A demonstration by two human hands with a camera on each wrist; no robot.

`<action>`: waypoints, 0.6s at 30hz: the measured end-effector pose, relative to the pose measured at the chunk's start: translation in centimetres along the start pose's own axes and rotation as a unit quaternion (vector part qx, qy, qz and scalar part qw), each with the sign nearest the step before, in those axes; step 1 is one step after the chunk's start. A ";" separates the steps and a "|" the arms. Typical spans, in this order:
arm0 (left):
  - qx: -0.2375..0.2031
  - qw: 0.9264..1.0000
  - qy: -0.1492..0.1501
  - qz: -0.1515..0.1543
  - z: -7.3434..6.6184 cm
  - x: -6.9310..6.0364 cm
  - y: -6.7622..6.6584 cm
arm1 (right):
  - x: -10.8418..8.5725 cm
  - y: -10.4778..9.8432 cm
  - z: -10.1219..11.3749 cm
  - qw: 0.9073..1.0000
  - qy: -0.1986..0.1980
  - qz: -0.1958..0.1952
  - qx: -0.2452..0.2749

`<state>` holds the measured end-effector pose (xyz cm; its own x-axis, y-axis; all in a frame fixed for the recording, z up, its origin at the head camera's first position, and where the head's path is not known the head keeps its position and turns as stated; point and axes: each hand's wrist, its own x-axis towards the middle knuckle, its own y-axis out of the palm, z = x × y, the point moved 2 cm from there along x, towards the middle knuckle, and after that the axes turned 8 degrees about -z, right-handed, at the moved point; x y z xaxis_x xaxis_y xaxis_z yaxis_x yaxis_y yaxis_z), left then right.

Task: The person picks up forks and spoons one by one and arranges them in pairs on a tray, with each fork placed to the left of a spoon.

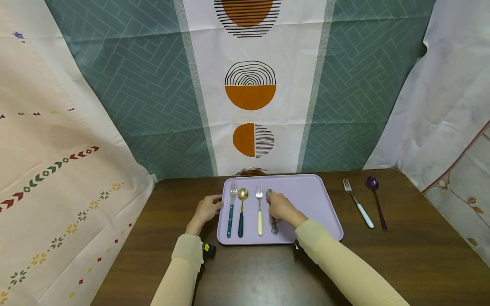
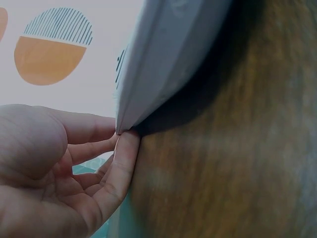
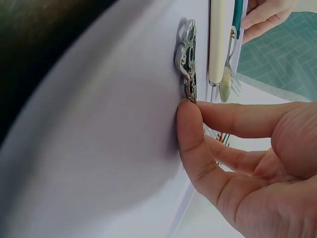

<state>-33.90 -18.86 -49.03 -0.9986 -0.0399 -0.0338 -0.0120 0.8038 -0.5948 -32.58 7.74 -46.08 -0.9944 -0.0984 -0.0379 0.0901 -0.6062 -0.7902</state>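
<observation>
A pale lilac tray (image 1: pixel 306 204) lies on the wooden table. My left hand (image 1: pixel 206 208) pinches its left rim, thumb and fingers meeting at the edge in the left wrist view. On the tray's right of centre, my right hand (image 1: pixel 284 208) pinches the ornate handle of a silver spoon (image 3: pixel 188 57); the hand covers the spoon's middle. To the left of that spoon lie a cream-handled fork (image 1: pixel 260 216), a gold spoon with a dark green handle (image 1: pixel 240 219) and a fork with a speckled teal handle (image 1: pixel 230 216), side by side with tines and bowls pointing away.
Right of the tray, a white-handled fork (image 1: pixel 363 213) and a purple spoon (image 1: pixel 377 199) lie on the table (image 1: pixel 252 276). A patterned cloth (image 1: pixel 252 51) hangs behind the table's far edge, with light cloths at both sides.
</observation>
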 end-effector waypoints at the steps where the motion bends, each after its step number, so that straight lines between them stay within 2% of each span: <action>1: 0.000 1.000 0.000 0.000 0.0 0.0 0.0 | 0.0 0.0 0.0 1.000 0.000 0.000 0.000; 7: 0.003 1.000 -0.005 -0.005 0.0 0.0 -0.1 | 0.1 0.0 0.0 1.000 0.003 0.005 0.002; 14: 0.001 1.000 0.009 -0.012 -0.2 0.1 0.0 | 0.1 -0.1 -0.1 1.000 0.002 0.009 -0.006; 18: -0.001 1.000 0.005 -0.012 -0.1 0.2 0.1 | 0.0 -0.4 -0.2 1.000 -0.001 0.006 0.000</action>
<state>-34.10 -18.69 -49.00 -0.9985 -0.0526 -0.0116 -0.0354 0.8035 -0.5942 -32.64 8.13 -45.94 -0.9931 -0.1082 -0.0460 0.1025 -0.6046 -0.7899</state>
